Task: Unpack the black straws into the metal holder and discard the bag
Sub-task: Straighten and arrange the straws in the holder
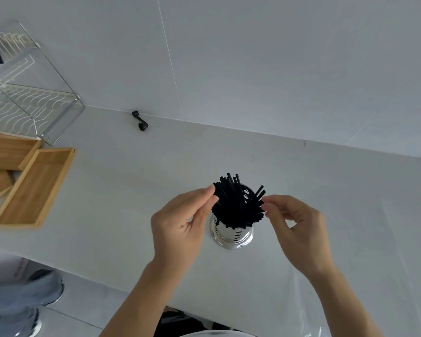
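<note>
While both hands (243,222) pinch their splayed tips, the black straws (236,203) bristle from the shiny metal holder (233,235).

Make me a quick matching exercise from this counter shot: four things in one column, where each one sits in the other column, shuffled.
1 black straws
2 wooden tray
3 wire rack
4 small black crank

A at the foot of the wall
B far left corner
C in the metal holder
D lying left of the holder

Pairs: 1-C, 2-D, 3-B, 4-A
</note>
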